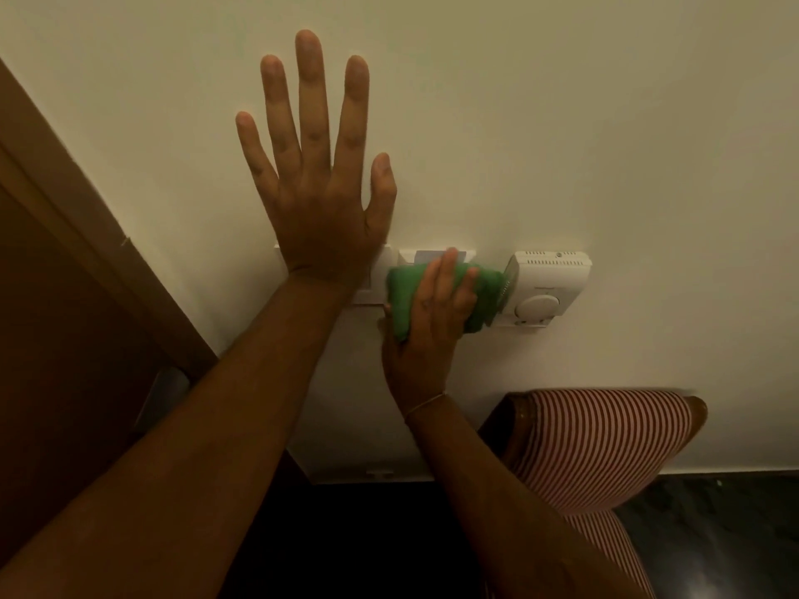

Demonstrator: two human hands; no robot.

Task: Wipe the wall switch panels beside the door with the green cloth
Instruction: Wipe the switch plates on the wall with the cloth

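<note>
My left hand [318, 175] lies flat on the cream wall with its fingers spread, its heel over the left white switch panel [382, 270]. My right hand [432, 313] presses a folded green cloth [404, 296] against the middle switch panel [428, 255], most of which is hidden. The cloth's right end touches a white thermostat box [547, 289] with a round dial.
A brown wooden door and its frame [65, 261] stand at the left, with a metal fitting low on the edge. A red-and-white striped chair [601, 443] with a wooden frame sits below the thermostat. Dark floor shows at the bottom.
</note>
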